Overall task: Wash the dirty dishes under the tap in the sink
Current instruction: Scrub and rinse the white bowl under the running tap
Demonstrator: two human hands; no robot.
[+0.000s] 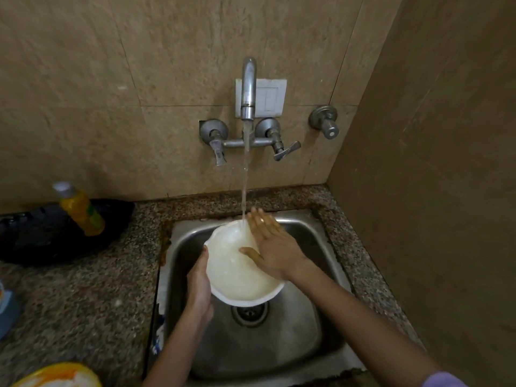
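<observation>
A white bowl (pixel 234 272) is held over the steel sink (pixel 310 325), above the drain (pixel 248 312). My left hand (pixel 198 283) grips the bowl's left rim from outside. Inside the bowl on its right side lies my right hand (pixel 272 247), flat with fingers spread and a ring on one finger. Water runs from the wall tap (pixel 248 90) in a thin stream onto the bowl's far rim, beside my right fingertips. The bowl's inside looks wet.
A yellow bottle with a grey cap (pixel 79 209) stands on a black pan (pixel 55 233) on the speckled counter at left. A yellow-rimmed dish (pixel 60 377) shows at the bottom left. Tap handles (pixel 282 148) and a valve (pixel 325 120) stick out of the tiled wall.
</observation>
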